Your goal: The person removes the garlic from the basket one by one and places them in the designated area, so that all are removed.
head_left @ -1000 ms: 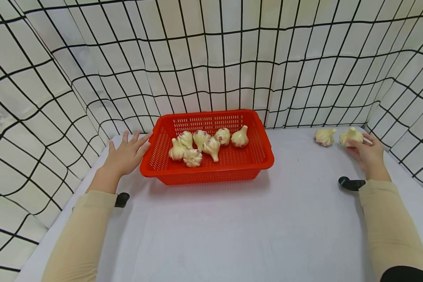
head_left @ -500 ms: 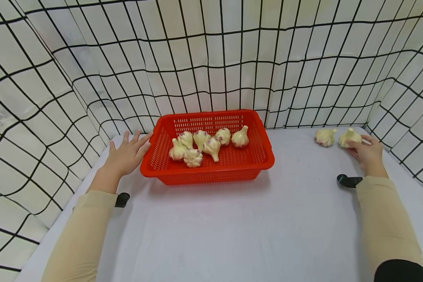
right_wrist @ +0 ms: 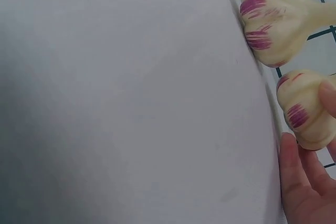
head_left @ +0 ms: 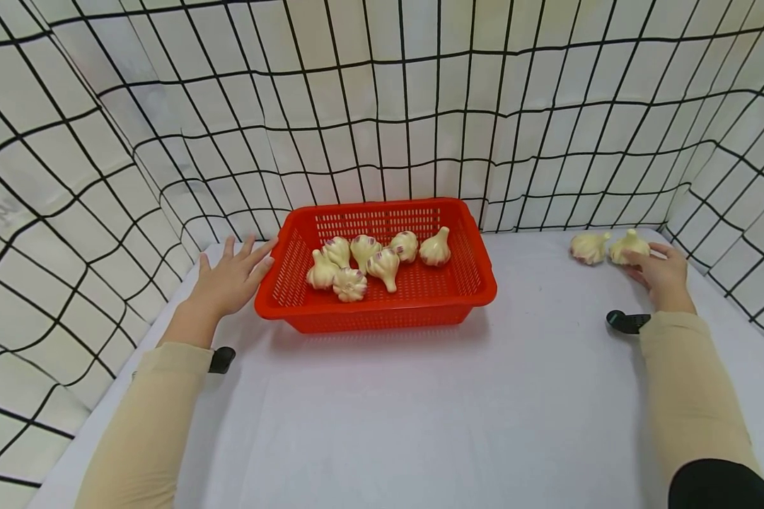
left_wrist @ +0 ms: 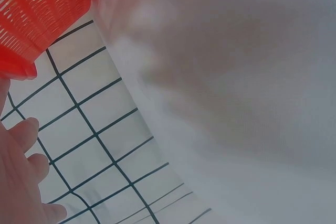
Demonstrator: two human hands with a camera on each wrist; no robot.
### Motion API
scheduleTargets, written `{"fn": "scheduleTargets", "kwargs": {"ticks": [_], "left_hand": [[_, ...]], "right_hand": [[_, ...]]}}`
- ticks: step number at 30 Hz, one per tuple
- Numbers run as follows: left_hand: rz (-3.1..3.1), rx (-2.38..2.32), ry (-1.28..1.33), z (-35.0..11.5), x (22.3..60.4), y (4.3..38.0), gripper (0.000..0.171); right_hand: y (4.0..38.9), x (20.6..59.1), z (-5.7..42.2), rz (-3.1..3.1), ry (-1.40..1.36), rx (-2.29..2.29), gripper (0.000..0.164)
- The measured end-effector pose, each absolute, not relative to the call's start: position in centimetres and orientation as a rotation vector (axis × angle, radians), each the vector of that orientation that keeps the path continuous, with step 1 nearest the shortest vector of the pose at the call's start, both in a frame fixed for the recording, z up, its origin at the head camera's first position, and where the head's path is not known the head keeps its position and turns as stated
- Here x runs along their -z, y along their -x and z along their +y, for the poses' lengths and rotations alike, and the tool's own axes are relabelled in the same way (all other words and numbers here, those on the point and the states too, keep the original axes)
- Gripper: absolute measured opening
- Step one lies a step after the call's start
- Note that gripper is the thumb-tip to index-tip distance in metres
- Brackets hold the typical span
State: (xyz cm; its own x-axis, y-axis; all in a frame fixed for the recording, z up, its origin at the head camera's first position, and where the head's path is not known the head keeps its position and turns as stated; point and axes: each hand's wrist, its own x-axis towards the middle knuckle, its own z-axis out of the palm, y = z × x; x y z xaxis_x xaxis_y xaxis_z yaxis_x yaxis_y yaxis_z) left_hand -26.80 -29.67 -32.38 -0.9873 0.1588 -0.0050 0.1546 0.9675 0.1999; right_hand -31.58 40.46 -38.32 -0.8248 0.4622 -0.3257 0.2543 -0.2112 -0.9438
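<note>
A red plastic basket (head_left: 382,319) stands at the back middle of the table, holding several cream garlic bulbs (head_left: 383,267) with purple streaks. My left hand (head_left: 226,281) lies at its left side, fingers spread and straight, thumb side right at the rim. In the left wrist view, fingertips (left_wrist: 38,166) show below the basket edge (left_wrist: 18,66). At the back right my right hand (head_left: 663,277) holds a garlic bulb (head_left: 627,247) between thumb and fingers. Another garlic bulb (head_left: 588,248) lies just left of it. Thumb and fingers around the held bulb (right_wrist: 304,111) show in the right wrist view.
White walls with a black grid net (head_left: 420,113) rise behind and on both sides of the white tabletop (head_left: 420,417). Both wrists wear black camera mounts, the right one (head_left: 627,322) sticking out leftward over the table.
My right hand has shifted slightly left with the garlic bulb, bringing it nearer to the other loose bulb. My left hand and the basket stay as they were.
</note>
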Motion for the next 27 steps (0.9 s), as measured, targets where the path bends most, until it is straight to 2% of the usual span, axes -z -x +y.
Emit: {"fn": "scheduleTargets", "kwargs": {"ticks": [7, 27], "left_hand": [[3.091, -0.317, -0.243, -29.59, 32.28, 26.69, 0.07], [3.096, -0.33, -0.245, -29.5, 32.32, 26.57, 0.07]], "right_hand": [[31.81, 38.27, 40.25, -1.959, 0.895, -2.079, 0.081], [31.71, 38.49, 40.51, -2.071, 0.969, -1.987, 0.081]]}}
